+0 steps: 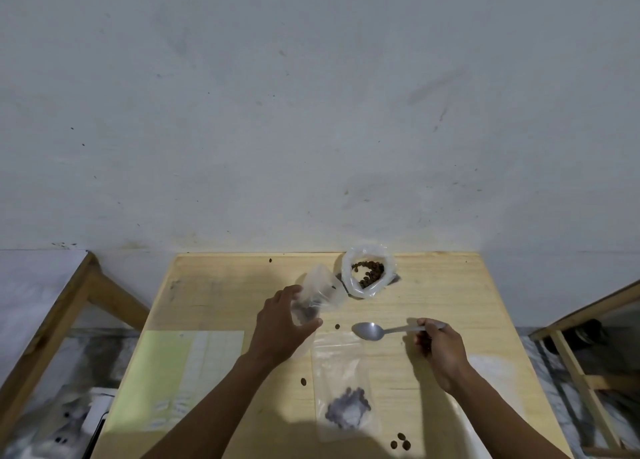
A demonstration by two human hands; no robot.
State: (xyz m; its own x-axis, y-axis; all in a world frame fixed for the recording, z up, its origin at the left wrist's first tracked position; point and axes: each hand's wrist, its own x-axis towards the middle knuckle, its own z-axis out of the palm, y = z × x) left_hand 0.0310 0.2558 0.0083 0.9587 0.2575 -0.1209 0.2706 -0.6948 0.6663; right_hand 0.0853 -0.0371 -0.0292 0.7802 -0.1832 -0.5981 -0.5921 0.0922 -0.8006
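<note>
Nearest the lens, two bare forearms (221, 399) are seen reaching in from the bottom edge. The left grip (280, 323) is closed around a small clear bag (320, 290), with the thumb pressed against its lower part and the fingers wrapped behind it. The bag is held up off the surface (450, 285), its mouth tilted up and away towards the far right, and a few dark pieces can be made out inside. The right grip (440, 344) is curled around the handle of a spoon (370, 331), which is held level with its bowl pointing left. The bowl is seen to be bare and lies just right of the left thumb.

Between the two forearms a flat clear pouch (341, 382) is laid on the wood, with a cluster of dark brown beans showing through its lower half. Loose beans (400, 441) are scattered close by: three near the bottom edge, one beside the left forearm and one between the thumb and the spoon bowl.

Beyond the held bag, near the far edge, an open plastic bag (367, 273) stands with its rim rolled down and brown beans visible inside. A pale green sheet (166, 372) is spread over the left part of the wood. A grey wall (311, 112) rises behind, and wooden frames (52, 320) are seen at either side.
</note>
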